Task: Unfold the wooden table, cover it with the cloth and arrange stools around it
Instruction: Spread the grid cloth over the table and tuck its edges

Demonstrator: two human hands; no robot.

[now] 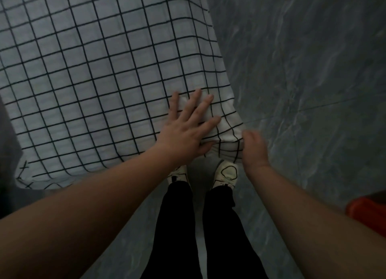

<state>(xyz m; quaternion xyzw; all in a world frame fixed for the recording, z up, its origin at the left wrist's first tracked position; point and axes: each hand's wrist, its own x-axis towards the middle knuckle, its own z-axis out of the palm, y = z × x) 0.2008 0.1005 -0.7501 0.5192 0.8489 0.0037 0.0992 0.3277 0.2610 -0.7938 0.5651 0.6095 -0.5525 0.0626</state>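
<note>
A white cloth with a black grid pattern lies spread over the table and hides its top completely. Its near right corner hangs down over the table's corner. My left hand lies flat on the cloth near that corner, fingers spread. My right hand is blurred; it is at the hanging corner of the cloth, fingers curled against the fabric's edge. Whether it pinches the cloth is unclear.
Grey marbled floor tiles stretch to the right of the table. A red object, perhaps a stool, shows at the right edge. My legs in black trousers and white shoes stand just under the table's near corner.
</note>
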